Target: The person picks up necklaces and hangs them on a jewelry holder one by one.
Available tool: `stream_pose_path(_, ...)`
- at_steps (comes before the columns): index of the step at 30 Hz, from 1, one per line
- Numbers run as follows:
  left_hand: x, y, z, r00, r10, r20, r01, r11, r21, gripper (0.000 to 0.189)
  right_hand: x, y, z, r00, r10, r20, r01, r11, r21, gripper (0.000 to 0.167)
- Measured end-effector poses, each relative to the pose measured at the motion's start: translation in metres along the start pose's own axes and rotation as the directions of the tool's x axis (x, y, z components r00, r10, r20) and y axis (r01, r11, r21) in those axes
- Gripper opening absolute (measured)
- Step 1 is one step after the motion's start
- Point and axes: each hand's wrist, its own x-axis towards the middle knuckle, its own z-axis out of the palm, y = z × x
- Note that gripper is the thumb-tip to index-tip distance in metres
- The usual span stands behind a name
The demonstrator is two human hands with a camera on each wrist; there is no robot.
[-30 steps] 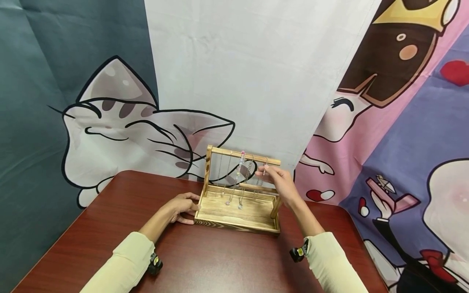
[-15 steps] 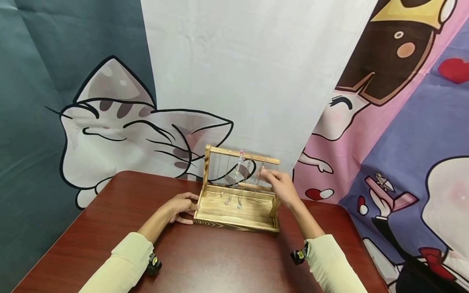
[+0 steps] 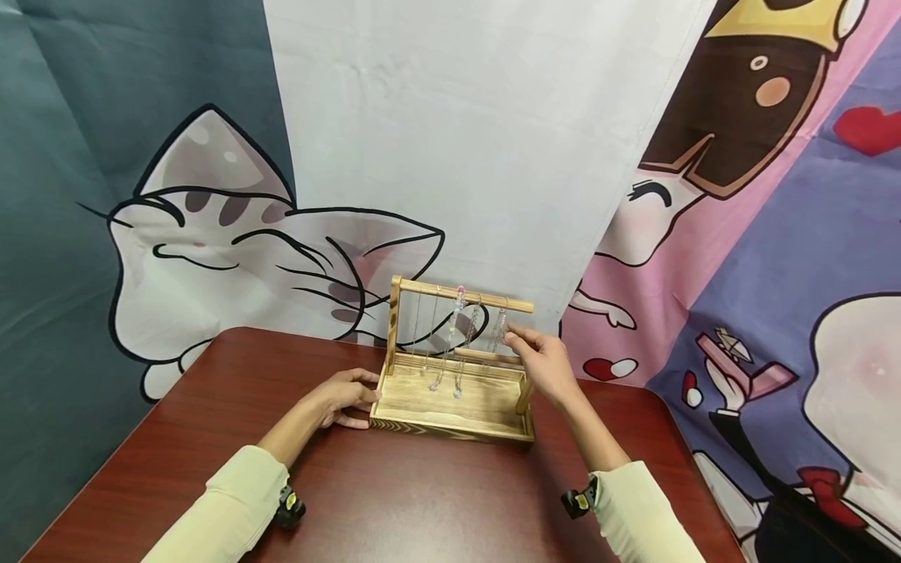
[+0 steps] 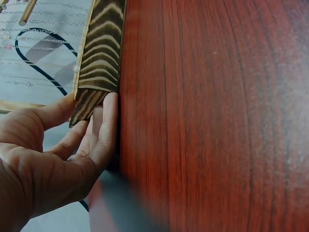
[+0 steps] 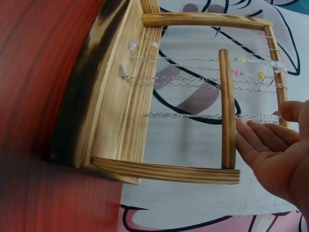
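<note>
A wooden necklace stand (image 3: 450,428) with a shallow tray base sits on the table, several necklaces hanging from its top bar (image 3: 422,289). My left hand (image 3: 346,397) grips the tray's left end; in the left wrist view its thumb lies on the rim of the stripe-grained tray (image 4: 101,53) and the fingers are at the outer side and below. My right hand (image 3: 545,366) is at the rightmost necklace (image 3: 501,319), just below the bar. In the right wrist view, the fingertips (image 5: 240,124) lie right by that silver chain (image 5: 188,115), fingers extended and thumb apart.
A beaded necklace (image 3: 459,305) with a pink top hangs mid-bar. A shorter lower bar (image 5: 227,96) crosses behind the chains, near the right fingers. The red-brown table (image 3: 422,500) spreads in front; a printed cloth backdrop (image 3: 493,156) stands right behind the stand.
My right hand has come down slightly from the top of the rightmost necklace, leaving its upper beads in view. The left hand stays on the tray end. The head view has shifted a little.
</note>
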Motion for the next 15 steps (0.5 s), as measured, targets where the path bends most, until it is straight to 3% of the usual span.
stream_pose_path(7,0.000,-0.003,-0.002,1.000,0.011,-0.009,-0.012,1.000,-0.011,0.056,-0.015,0.000,-0.003,0.999,-0.033,0.004,0.031,0.983,0.183,0.043)
stream_pose_path(15,-0.005,-0.003,-0.006,1.000,0.017,-0.021,-0.018,0.999,-0.035,0.056,-0.039,0.006,-0.011,0.999,-0.043,-0.015,0.046,0.979,0.200,0.040)
